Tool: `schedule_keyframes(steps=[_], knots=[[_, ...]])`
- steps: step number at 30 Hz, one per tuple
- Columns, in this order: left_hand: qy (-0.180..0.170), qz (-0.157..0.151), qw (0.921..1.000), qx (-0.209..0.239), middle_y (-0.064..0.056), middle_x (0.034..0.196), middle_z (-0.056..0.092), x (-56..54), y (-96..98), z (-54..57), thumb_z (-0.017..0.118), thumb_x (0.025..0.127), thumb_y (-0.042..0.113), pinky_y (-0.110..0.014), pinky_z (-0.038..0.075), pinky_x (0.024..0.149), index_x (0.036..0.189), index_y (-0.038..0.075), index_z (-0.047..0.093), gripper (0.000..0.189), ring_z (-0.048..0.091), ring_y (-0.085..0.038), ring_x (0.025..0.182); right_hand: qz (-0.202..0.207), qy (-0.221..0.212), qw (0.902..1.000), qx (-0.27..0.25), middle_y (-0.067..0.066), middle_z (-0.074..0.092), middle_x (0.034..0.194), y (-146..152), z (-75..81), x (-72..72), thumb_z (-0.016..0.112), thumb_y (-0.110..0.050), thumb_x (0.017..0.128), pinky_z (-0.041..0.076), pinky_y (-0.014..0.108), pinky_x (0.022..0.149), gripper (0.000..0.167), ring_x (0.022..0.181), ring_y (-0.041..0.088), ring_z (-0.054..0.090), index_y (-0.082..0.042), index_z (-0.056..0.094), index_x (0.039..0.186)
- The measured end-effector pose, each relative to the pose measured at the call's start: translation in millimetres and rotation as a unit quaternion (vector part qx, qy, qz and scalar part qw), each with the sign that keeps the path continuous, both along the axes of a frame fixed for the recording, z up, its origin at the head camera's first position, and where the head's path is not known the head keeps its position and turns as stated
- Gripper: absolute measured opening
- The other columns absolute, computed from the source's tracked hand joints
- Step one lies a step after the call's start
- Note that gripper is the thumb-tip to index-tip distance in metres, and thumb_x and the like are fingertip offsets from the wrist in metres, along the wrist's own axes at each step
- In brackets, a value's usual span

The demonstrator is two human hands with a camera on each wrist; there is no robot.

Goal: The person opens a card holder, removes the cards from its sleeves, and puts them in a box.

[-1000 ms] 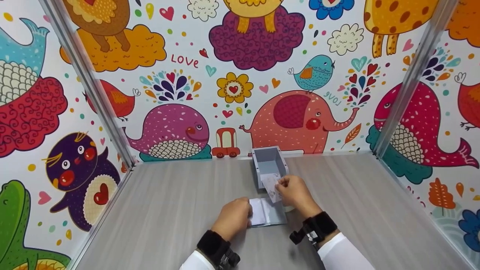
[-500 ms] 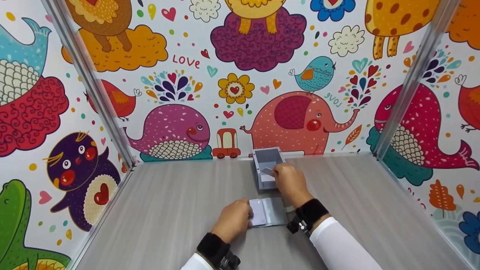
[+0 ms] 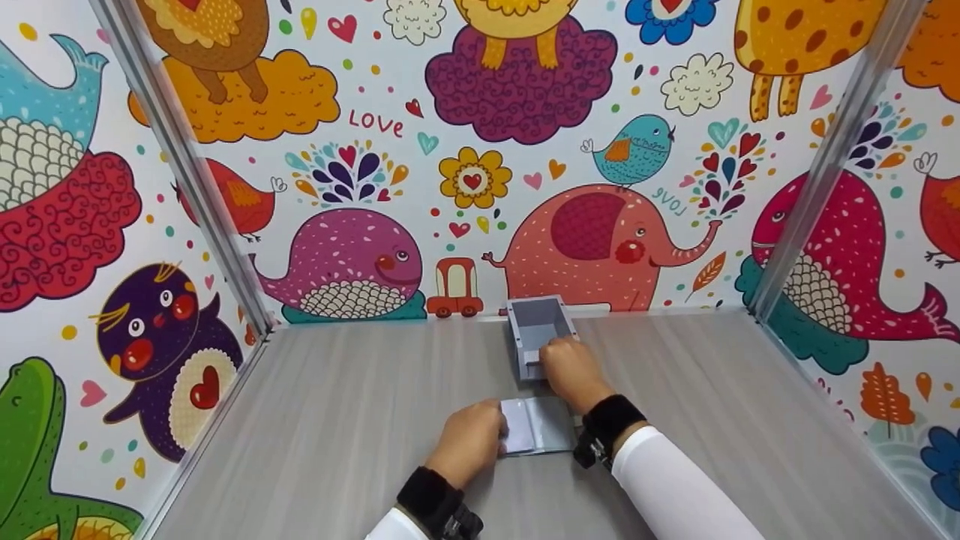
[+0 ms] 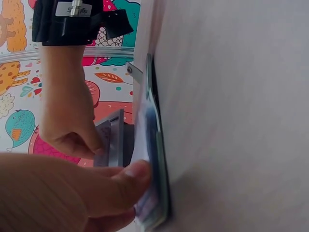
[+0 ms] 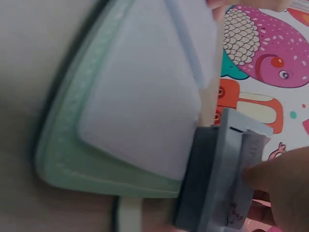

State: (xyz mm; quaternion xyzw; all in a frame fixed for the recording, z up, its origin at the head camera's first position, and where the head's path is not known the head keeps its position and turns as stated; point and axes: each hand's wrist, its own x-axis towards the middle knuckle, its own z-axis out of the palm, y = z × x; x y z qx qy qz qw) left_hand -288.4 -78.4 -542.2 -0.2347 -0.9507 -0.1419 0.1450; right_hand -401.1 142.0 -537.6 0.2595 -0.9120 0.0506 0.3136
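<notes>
Jutting from right grip (image 3: 574, 371) (card (image 5: 237, 205))

This looks like a small three-walled booth set up for recording. A grey wood-grain tabletop (image 3: 352, 420) spans its width. Printed children's cartoon panels close it in: the far panel (image 3: 540, 154) shows a coral elephant (image 3: 585, 270) and a purple whale (image 3: 352, 255), the left panel (image 3: 67, 360) a penguin (image 3: 161, 352), the right panel (image 3: 919, 356) an orange leaf (image 3: 889, 401). Silvery metal posts (image 3: 186, 172) frame both far corners. Black camera straps (image 3: 427, 491) circle the person's wrists.
</notes>
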Motion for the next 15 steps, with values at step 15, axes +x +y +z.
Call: schedule_keyframes(steps=[15], knots=[[-0.012, 0.007, 0.9999, 0.005, 0.005, 0.085, 0.071, 0.5, 0.9, 1.2, 0.097, 0.07, 0.008, -0.034, 0.054, 0.065, 0.074, 0.017, 0.076, 0.024, 0.064, -0.017, 0.069, -0.013, -0.153, 0.9877, -0.029, 0.017, 0.078, 0.082, 0.0, 13.7, 10.9, 0.073, 0.008, 0.087, 0.061, 0.055, 0.073, 0.012, 0.075, 0.037, 0.071, -0.001, 0.081, 0.088]])
